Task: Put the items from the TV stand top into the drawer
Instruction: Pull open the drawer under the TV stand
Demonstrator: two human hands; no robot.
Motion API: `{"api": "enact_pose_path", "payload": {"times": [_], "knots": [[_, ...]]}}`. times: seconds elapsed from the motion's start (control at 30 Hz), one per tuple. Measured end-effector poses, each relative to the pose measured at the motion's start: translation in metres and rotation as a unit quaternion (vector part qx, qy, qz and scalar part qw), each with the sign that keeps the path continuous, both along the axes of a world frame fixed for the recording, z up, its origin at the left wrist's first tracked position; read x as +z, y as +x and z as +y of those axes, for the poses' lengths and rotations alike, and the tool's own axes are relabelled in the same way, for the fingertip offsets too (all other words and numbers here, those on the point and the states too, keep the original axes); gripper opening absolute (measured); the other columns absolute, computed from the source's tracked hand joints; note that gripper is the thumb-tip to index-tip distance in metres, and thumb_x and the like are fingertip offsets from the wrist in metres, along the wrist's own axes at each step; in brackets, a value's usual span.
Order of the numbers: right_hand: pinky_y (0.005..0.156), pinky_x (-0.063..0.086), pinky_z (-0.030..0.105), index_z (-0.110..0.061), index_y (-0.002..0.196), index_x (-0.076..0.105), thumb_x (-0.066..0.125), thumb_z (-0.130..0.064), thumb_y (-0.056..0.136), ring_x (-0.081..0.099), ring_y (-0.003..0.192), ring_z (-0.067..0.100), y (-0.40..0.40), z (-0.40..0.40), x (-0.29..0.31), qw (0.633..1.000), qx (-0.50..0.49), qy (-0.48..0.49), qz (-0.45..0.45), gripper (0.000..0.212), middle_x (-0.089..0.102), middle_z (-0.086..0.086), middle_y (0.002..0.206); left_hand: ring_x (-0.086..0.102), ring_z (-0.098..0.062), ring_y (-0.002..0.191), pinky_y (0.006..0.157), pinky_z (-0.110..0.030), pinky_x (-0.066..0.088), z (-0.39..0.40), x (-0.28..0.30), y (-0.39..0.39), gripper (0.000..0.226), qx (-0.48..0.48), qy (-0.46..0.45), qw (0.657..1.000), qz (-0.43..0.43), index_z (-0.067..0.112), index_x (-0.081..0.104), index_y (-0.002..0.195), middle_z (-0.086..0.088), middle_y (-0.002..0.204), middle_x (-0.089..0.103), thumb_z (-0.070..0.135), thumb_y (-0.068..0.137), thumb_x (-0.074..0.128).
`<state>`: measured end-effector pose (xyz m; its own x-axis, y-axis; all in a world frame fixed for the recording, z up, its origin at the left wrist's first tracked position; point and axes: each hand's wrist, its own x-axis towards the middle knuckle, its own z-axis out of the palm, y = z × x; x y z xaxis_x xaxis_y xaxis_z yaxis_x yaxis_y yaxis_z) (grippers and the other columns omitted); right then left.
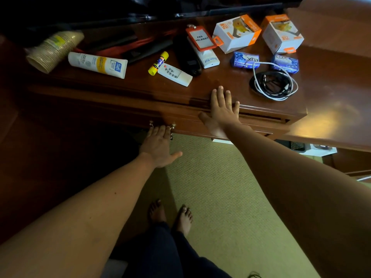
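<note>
The dark wooden TV stand top [140,83] carries many items: a stack of paper cups [54,50], a white tube [98,64], a yellow glue stick [158,63], a white remote [174,74], a black remote [186,55], an orange card holder [200,40], two orange-and-white boxes [236,33] [282,34], two blue soap packs [245,60] [285,63] and coiled cables [273,85]. My right hand [220,111] lies flat on the front edge of the top. My left hand [160,145] reaches the brass handle [172,126] of the drawer front [190,125], fingers straight.
A TV's lower edge [180,15] runs along the back of the stand. Green carpet [220,187] lies below, with my bare feet [170,215] on it. A wooden surface [337,117] extends to the right, with white objects beneath it.
</note>
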<state>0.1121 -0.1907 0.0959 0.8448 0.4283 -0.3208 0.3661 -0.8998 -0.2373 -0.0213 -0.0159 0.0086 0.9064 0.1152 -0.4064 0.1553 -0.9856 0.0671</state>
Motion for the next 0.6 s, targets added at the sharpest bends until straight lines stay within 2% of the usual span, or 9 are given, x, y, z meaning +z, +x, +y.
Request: {"api": "enact_pose_path", "payload": {"times": [0.4,0.6], "knots": [[0.119,-0.013,0.053,-0.014,0.159,-0.012,0.034,-0.059,0.1,-0.024,0.151,0.026,-0.002,-0.001,0.003,1.0,0.005,-0.008,0.004,0.087,-0.025,0.004,0.165,0.009,-0.032,0.153,0.125,-0.046,0.004,-0.013,0.004,-0.062,0.113,-0.015,0.009,1.0,0.007,0.005,0.006,0.159,-0.018,0.166,0.009,0.087,0.083,0.024],[0.121,-0.009,0.053,-0.015,0.16,-0.011,0.032,-0.059,0.101,-0.021,0.152,0.026,-0.002,-0.001,0.005,1.0,0.005,-0.023,0.0,0.085,-0.023,0.004,0.166,0.008,-0.031,0.154,0.125,-0.045,0.003,-0.026,0.006,-0.099,0.111,0.001,-0.02,1.0,0.001,0.008,0.006,0.16,-0.016,0.167,0.008,0.085,0.083,0.027]]}}
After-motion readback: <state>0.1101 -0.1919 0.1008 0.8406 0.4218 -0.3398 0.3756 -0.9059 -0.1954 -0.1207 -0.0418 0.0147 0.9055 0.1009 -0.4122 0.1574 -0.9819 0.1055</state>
